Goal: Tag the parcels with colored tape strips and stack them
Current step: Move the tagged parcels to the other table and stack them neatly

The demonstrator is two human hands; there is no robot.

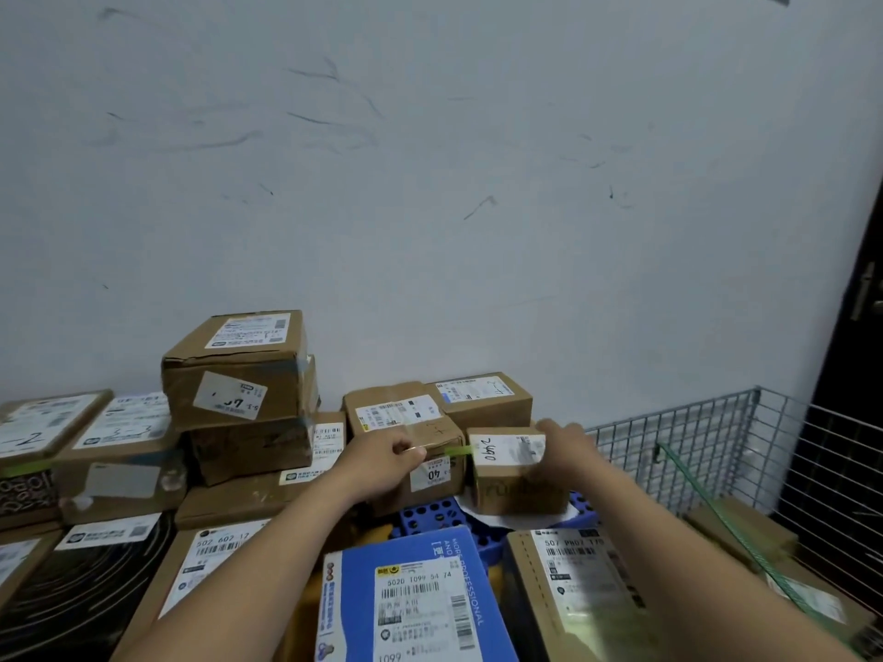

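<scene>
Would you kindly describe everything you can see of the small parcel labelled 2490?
The small parcel is a closed box of plain brown cardboard with faint print on its front. It sits over a blue perforated crate. A white label, with 2490 handwritten sideways, covers its top front. The right hand holds its far top corner. A green tape strip, pinched by the left hand, reaches its left edge.

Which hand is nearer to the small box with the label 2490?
Right. The right hand grips the small box at its top right edge. The left hand is apart from it, to its left, pinching the green tape strip that runs to the box.
</scene>
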